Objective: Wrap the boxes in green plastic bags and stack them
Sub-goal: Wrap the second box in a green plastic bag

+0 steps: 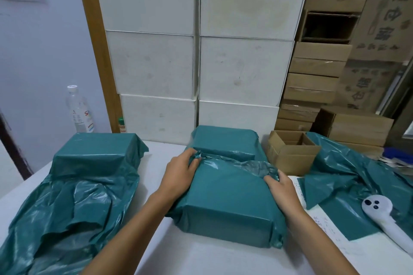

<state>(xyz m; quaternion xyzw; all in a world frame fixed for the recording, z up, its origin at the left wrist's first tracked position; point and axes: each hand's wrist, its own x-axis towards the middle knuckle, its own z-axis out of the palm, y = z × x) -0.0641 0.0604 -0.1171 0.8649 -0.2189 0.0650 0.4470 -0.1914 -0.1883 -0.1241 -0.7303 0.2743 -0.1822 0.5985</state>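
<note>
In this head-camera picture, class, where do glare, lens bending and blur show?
Head view: glare streaks the crumpled green plastic bag at left; wide-angle bending tilts the stacked white boxes and brown cardboard cartons; print on the clear plastic bottle is too soft to read.

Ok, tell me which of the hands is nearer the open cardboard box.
Right. The right hand grips the bag's loose end just below-left of the open cardboard box; the left hand pinches plastic farther left.

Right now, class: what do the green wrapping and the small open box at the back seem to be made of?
Green wrapping: thin glossy plastic film, apparently; it crinkles and catches highlights where bunched. Small open box: matte brown cardboard, probably corrugated; flaps folded open, divider inside.
</note>
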